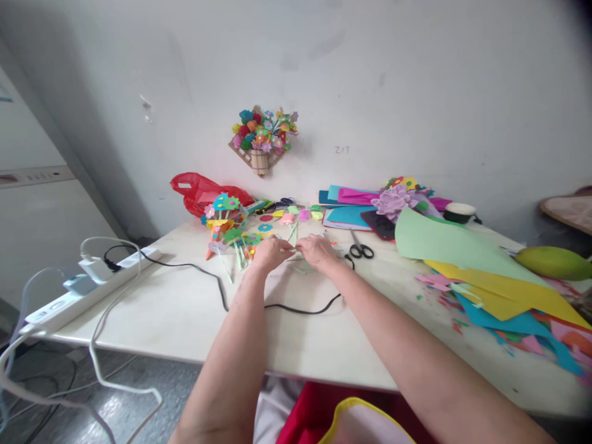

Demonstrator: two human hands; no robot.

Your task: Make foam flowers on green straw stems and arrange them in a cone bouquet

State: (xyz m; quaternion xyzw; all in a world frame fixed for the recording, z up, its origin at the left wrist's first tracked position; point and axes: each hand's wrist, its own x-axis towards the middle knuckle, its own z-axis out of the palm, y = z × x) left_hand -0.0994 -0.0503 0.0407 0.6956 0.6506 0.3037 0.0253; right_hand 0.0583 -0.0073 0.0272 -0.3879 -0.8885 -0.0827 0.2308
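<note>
Over the middle of the white table, my left hand (274, 251) and my right hand (317, 251) meet with their fingertips pinched together. Between them is a small, thin piece that looks like a pale green strip (295, 249); the fingers hide most of it. More pale green strips (293, 230) lie just beyond the fingers. To the left of my left hand are foam flowers (234, 235) in several colours, some with pale green stems (238, 254). Scissors with black handles (361, 250) lie to the right of my right hand.
A black cable (198, 267) runs across the table under my forearms from a white power strip (92, 290). Behind stand a red plastic bag (203, 192) and blue foam sheets (349, 214). Green and yellow sheets (462, 246), scraps and a green mango-like fruit (552, 263) lie right.
</note>
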